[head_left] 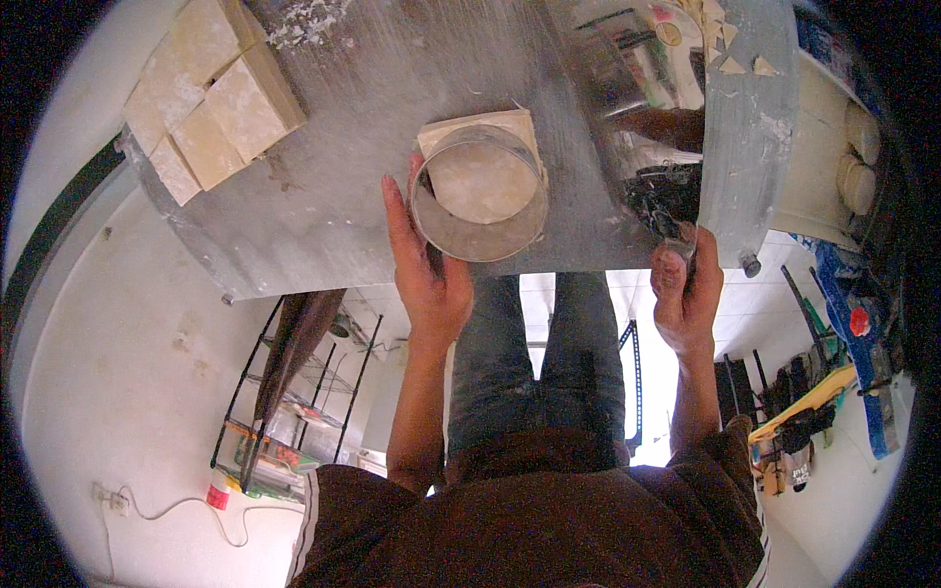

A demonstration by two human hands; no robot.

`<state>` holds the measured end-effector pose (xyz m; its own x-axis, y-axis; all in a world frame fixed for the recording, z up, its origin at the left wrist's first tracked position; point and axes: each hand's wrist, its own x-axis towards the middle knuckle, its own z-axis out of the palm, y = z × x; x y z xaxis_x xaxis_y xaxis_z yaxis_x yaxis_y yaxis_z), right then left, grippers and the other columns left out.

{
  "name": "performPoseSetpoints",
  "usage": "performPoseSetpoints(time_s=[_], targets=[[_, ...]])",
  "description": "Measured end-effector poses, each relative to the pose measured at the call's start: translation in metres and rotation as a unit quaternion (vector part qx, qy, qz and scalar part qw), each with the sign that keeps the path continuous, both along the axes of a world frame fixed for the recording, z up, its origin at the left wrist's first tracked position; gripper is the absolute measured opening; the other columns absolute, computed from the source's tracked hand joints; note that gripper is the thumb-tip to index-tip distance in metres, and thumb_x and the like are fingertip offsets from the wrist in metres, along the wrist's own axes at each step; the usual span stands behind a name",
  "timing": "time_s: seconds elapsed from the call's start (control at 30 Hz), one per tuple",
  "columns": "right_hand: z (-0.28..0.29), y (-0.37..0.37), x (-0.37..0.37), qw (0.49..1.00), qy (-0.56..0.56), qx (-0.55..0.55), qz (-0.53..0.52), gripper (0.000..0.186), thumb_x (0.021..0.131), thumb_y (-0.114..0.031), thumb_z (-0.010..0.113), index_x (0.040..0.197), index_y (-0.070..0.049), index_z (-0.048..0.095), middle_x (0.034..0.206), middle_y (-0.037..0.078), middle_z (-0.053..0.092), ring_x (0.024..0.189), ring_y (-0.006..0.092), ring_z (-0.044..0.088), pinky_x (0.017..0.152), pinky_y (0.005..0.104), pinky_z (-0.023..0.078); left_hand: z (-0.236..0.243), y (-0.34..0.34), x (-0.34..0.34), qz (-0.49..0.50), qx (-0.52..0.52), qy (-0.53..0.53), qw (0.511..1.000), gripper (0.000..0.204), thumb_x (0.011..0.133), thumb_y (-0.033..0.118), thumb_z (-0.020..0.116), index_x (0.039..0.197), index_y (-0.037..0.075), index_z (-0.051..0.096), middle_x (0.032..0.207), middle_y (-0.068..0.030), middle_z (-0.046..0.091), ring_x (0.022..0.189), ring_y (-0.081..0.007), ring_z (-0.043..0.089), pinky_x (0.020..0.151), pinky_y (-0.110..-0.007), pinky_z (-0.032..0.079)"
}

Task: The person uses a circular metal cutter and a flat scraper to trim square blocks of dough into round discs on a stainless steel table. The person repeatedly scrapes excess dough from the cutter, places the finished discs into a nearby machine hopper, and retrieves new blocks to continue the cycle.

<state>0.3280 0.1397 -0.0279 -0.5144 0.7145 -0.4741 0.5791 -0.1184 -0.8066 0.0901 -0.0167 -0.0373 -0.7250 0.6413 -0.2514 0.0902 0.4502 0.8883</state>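
My left hand [427, 265] grips the side of a round metal ring cutter [478, 247], fingers along its left wall and thumb at the near side. The ring is over a square piece of pale, floured dough [480, 120], whose far corners stick out past it. Whether the rim has cut through the dough, I cannot tell. At the table's near edge on the right, my right hand [686, 284] is closed round the handle end of a broad, mirror-like metal blade [676, 88], seemingly a large knife, which lies along the table pointing away from me.
Floured square dough blocks [235, 113] are stacked at the far left of the metal table [363, 118]. Loose flour [304, 22] is scattered beside them. Triangular dough scraps [733, 65] lie right of the blade. Pale round pieces [859, 162] sit farther right. Wire shelving [304, 392] stands below left.
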Motion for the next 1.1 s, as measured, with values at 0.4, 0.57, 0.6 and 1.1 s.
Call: performPoseSetpoints(time_s=[0.4,0.57,0.6,1.1], targets=[[0.004,0.002,-0.003,0.999,-0.035,-0.016,-0.005,0.037,0.105,-0.024,0.056,0.131,0.001,0.051,0.067,0.008,0.062,0.057,0.0143,0.059,0.054,0.0329,0.047,-0.002,0.001,-0.001,-0.019,0.004,0.030,0.999,0.076,0.096,0.000,0.057,0.163,-0.002,0.021,0.165,-0.0212,0.031,0.151,-0.0314,0.035,0.124,-0.043,0.029],[0.002,0.001,-0.004,1.000,-0.009,0.009,0.010,0.041,0.111,-0.034,0.049,0.128,0.003,0.047,0.073,-0.002,0.052,0.056,0.0028,0.041,0.048,0.0203,0.033,0.001,0.001,-0.001,-0.036,-0.025,0.015,0.999,0.077,0.094,-0.009,0.047,0.163,-0.004,0.012,0.166,-0.0276,0.031,0.153,-0.0355,0.034,0.125,-0.044,0.026],[0.002,0.001,-0.004,1.000,-0.012,0.008,0.001,0.038,0.109,-0.030,0.052,0.129,0.002,0.049,0.073,0.002,0.057,0.058,0.0068,0.048,0.051,0.0243,0.038,0.001,0.001,0.000,-0.029,-0.029,0.007,0.999,0.077,0.094,-0.009,0.047,0.163,-0.004,0.012,0.166,-0.0275,0.031,0.153,-0.0355,0.034,0.125,-0.044,0.026],[0.051,0.019,-0.033,0.978,-0.074,0.050,0.190,0.048,0.096,-0.024,0.069,0.142,-0.016,0.059,0.112,0.017,0.072,0.091,0.0387,0.072,0.074,0.0463,0.059,0.061,0.040,-0.024,-0.182,-0.158,0.230,0.943,0.095,0.090,0.042,0.072,0.160,-0.003,0.027,0.167,-0.0294,0.023,0.154,-0.0468,0.023,0.123,-0.063,0.014]])
